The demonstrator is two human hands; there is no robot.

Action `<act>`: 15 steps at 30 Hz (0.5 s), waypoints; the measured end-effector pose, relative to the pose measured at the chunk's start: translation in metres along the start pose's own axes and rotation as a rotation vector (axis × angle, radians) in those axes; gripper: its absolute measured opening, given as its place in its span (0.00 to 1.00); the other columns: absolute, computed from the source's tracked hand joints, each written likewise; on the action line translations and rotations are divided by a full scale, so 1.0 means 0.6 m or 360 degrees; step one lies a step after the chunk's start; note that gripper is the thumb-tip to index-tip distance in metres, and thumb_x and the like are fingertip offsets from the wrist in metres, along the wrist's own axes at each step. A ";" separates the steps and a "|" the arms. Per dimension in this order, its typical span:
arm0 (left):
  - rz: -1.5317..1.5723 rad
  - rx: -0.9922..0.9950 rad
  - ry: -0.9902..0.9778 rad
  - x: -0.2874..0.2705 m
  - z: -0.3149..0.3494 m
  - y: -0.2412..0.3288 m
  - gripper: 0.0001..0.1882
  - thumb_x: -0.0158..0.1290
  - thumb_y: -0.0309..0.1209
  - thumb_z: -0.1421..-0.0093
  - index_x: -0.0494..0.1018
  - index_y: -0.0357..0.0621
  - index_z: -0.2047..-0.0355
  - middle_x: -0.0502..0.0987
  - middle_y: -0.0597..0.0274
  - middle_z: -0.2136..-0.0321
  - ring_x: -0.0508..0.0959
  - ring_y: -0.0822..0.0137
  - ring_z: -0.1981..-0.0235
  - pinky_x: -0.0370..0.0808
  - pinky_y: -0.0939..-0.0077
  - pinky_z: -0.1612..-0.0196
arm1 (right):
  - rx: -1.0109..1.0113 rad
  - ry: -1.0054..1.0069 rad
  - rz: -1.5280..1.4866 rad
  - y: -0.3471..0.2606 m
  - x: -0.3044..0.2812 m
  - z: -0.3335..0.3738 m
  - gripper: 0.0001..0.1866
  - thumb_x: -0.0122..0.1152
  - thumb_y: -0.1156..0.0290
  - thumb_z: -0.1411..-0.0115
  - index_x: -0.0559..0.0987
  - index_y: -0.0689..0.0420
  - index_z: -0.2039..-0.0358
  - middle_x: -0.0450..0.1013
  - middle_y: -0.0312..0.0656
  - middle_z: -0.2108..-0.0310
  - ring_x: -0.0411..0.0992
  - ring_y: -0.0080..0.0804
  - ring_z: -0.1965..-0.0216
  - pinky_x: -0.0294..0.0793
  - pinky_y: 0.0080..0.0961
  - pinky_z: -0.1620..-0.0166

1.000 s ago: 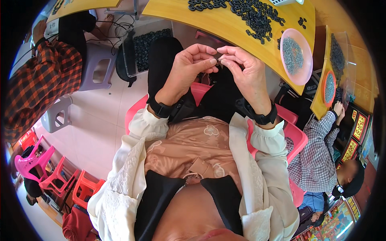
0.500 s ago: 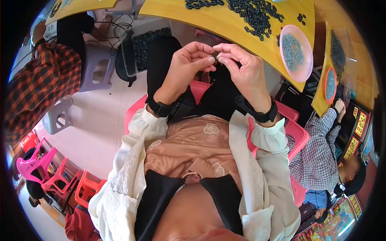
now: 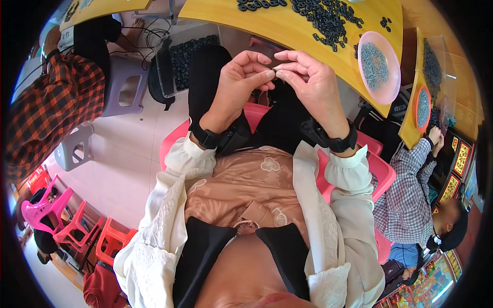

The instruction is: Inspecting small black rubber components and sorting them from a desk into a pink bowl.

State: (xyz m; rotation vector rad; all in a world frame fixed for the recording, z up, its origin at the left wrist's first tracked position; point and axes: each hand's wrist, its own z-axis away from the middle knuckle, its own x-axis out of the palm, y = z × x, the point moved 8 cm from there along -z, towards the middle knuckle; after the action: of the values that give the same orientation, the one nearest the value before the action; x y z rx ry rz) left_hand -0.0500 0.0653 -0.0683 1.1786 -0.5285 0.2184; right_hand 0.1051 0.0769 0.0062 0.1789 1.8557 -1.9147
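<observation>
My left hand (image 3: 239, 79) and my right hand (image 3: 312, 82) meet above my lap, just short of the yellow table. Thumb and fingers of each are pinched together at the tips, around one small dark piece (image 3: 275, 71). It is mostly covered by the fingertips, so its exact kind cannot be made out. On the table beyond lie many small black oval parts (image 3: 328, 23) with holes. To their right, a pink bowl (image 3: 394, 84) holds a heap of thin silvery pieces that look like screws (image 3: 374, 66).
The yellow table (image 3: 226, 13) curves across ahead. A clear bin (image 3: 172, 90) of black parts stands left of my knee. A person in a red checked shirt (image 3: 67, 92) sits left; another in grey checks (image 3: 403, 190) works right beside an orange bowl (image 3: 417, 115). Stools (image 3: 123, 87) stand left.
My right fingers have spread slightly and shifted a little at the tips around the small piece. Both forearms have turned or shifted only slightly. The table's things stay put.
</observation>
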 end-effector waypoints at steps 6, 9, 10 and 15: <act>-0.0006 0.0021 0.0022 -0.005 -0.004 -0.002 0.14 0.62 0.21 0.33 0.75 0.38 0.48 0.84 0.62 0.66 0.84 0.73 0.67 0.81 0.83 0.62 | 0.0144 0.0001 -0.0025 0.015 -0.022 0.000 0.12 0.63 0.74 0.29 0.83 0.65 0.49 0.84 0.39 0.63 0.80 0.19 0.62 0.79 0.17 0.56; 0.0019 0.0038 0.0021 -0.001 -0.005 0.001 0.14 0.62 0.20 0.33 0.75 0.35 0.48 0.85 0.59 0.66 0.85 0.72 0.68 0.81 0.84 0.64 | 0.0120 -0.0102 0.0007 0.012 -0.014 -0.003 0.09 0.63 0.73 0.29 0.84 0.65 0.54 0.82 0.36 0.67 0.78 0.18 0.66 0.78 0.17 0.60; 0.0032 0.0034 0.0030 -0.001 -0.006 0.000 0.14 0.62 0.20 0.33 0.75 0.35 0.48 0.85 0.59 0.66 0.85 0.72 0.68 0.81 0.84 0.64 | 0.0116 -0.0098 0.0000 0.015 -0.013 -0.004 0.09 0.64 0.73 0.29 0.84 0.65 0.56 0.81 0.35 0.68 0.76 0.18 0.67 0.77 0.17 0.61; 0.0084 0.0017 0.0045 -0.002 -0.006 -0.007 0.15 0.62 0.20 0.33 0.75 0.35 0.48 0.85 0.59 0.65 0.85 0.72 0.67 0.81 0.83 0.62 | 0.0091 -0.0045 0.0012 0.015 -0.014 -0.002 0.08 0.64 0.72 0.30 0.84 0.65 0.59 0.80 0.34 0.70 0.75 0.18 0.68 0.76 0.17 0.62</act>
State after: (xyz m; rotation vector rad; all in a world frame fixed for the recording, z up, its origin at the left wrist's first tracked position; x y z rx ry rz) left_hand -0.0483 0.0674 -0.0733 1.1713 -0.5345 0.2832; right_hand 0.1161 0.0803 0.0016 0.1760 1.7805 -1.9563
